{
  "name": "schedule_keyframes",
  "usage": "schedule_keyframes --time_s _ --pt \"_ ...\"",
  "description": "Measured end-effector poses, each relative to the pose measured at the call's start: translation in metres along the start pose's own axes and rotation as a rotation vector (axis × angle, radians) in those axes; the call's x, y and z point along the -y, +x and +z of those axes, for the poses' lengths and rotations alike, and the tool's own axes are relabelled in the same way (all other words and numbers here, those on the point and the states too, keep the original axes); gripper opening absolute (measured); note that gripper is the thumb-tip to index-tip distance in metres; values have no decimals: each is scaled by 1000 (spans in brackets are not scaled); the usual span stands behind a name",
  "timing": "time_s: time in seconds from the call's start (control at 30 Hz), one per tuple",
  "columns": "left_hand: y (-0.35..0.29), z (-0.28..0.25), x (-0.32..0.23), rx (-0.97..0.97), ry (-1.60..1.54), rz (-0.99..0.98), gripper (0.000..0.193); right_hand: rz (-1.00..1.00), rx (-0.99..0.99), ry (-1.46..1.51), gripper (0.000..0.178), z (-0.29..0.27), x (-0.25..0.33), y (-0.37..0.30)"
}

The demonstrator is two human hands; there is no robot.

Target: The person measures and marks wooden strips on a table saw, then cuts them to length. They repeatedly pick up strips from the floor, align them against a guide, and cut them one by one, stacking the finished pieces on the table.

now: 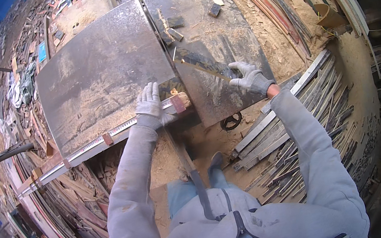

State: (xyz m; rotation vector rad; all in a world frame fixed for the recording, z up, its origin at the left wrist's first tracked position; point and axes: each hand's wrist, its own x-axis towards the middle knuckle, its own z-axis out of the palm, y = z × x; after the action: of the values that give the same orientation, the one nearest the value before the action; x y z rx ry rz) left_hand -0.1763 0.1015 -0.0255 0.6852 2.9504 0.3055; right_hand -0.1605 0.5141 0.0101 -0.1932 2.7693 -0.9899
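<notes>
My right hand, in a pale glove, grips the near end of a narrow wooden board with a dark patterned face. The board slants away to the left over the right metal tabletop. My left hand, gloved too, lies with its fingers stretched out at the near edge of the left metal tabletop. Under its palm runs a rail with a measuring scale. Beside its fingers lies a short dark piece of wood, partly on the tabletop; whether the fingers touch it I cannot tell.
A narrow gap parts the two tabletops. Several wood offcuts and sawdust lie on the right one. Below it sits a black handwheel. Long strips of wood are piled at the right, with more scrap at the left.
</notes>
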Motion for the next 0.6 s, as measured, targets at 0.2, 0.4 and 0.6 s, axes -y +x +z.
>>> schedule_keyframes --time_s 0.2,0.4,0.6 --pt "-29 4 2 -399 -88 -90 154 -312 -88 -339 73 53 45 99" --pt "-10 -7 26 -162 -66 7 154 -432 139 -311 89 105 69 107" --pt "5 -17 32 31 -79 33 134 -419 61 -176 99 113 45 86"
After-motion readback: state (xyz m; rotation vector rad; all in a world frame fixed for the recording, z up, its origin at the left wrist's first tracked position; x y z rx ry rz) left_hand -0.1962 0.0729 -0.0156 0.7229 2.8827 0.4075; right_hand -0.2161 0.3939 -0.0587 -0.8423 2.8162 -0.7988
